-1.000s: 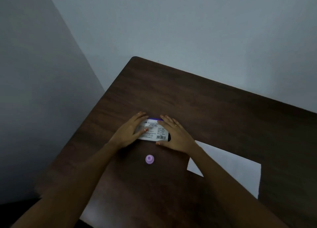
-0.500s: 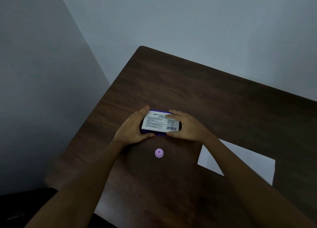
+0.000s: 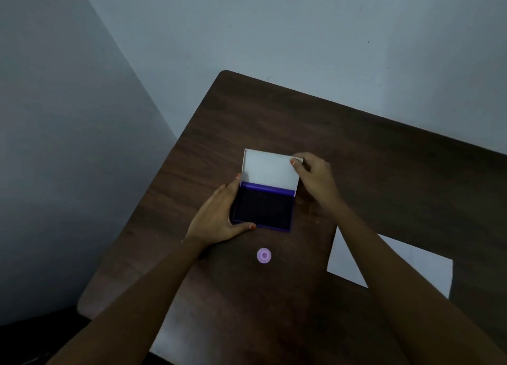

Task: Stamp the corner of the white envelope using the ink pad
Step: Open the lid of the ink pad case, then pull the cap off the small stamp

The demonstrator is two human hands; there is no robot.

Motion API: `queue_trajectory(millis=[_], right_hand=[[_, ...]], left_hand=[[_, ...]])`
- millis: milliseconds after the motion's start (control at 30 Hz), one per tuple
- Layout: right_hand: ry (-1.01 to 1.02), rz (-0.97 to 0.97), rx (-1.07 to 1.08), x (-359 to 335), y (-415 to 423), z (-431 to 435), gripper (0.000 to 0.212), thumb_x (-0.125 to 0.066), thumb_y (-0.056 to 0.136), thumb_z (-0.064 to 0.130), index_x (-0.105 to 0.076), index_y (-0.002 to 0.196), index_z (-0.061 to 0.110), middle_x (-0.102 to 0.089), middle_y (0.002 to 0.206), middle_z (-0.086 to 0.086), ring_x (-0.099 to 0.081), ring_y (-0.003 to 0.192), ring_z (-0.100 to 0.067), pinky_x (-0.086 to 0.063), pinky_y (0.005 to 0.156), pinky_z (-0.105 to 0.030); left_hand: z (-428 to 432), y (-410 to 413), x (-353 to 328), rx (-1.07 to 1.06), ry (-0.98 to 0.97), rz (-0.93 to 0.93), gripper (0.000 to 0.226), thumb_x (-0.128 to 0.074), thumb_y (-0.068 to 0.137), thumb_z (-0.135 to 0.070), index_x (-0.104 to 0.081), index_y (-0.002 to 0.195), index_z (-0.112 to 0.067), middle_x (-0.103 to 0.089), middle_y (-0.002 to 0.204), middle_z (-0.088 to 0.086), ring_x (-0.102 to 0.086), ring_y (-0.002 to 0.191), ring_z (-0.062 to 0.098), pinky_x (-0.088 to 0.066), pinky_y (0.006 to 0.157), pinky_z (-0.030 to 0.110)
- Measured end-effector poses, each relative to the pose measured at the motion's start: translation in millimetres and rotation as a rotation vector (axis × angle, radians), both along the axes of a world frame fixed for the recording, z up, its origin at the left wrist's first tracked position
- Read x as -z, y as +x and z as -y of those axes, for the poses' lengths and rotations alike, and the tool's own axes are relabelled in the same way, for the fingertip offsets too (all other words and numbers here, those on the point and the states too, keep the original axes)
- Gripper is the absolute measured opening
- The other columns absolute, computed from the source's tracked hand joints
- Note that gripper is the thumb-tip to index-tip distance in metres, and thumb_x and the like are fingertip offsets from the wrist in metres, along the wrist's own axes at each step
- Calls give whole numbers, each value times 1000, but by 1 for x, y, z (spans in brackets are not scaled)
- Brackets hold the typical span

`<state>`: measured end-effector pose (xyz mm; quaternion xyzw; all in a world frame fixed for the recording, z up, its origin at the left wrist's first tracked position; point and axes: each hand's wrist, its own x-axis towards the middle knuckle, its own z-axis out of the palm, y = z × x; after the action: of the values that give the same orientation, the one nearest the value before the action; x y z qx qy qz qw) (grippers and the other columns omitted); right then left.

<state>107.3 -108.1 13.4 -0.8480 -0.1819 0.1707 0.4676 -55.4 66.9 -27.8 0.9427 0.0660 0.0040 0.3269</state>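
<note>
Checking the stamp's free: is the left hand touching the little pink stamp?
Apart. The head view shows bare table between the left hand and the pink stamp.

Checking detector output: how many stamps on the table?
1. The small pink round stamp stands on the table, just nearer the camera than the open ink pad, left of the white envelope. None seems hidden.

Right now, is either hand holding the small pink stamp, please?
No, the pink stamp lies alone on the table, while the left hand and right hand hold the ink pad.

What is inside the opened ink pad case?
The ink pad case holds a dark purple ink surface; its lid shows plain white inside. The left hand covers its left edge.
</note>
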Motion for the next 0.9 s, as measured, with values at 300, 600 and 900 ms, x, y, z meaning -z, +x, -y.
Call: queue_trajectory(millis=[300,600,900], right_hand=[[-326,204,113,20,-8,-3,25,-55,86,10,-59,110,8,-52,121,-15,-43,114,-27,-34,97,-36],[-186,82,-28,-1,-140,9,24,-58,84,25,-59,107,17,-56,114,-5,-43,103,-7,-29,82,-15],[-254,54,-77,4,-179,18,24,-67,78,14,-62,102,12,-58,111,-6,-46,100,-7,-39,88,-19]], left_hand=[[0,-1,1,53,32,58,94,-65,68,-56,-12,141,-27,-36,146,5,-11,124,-9,-10,110,29],[-1,-2,-1,45,-41,99,73,-55,78,-51,-23,138,-24,-38,145,6,-25,129,3,-17,112,33],[4,-7,-11,-131,-135,122,43,-58,85,-19,-45,126,-16,-40,141,10,-27,131,13,-23,107,33]])
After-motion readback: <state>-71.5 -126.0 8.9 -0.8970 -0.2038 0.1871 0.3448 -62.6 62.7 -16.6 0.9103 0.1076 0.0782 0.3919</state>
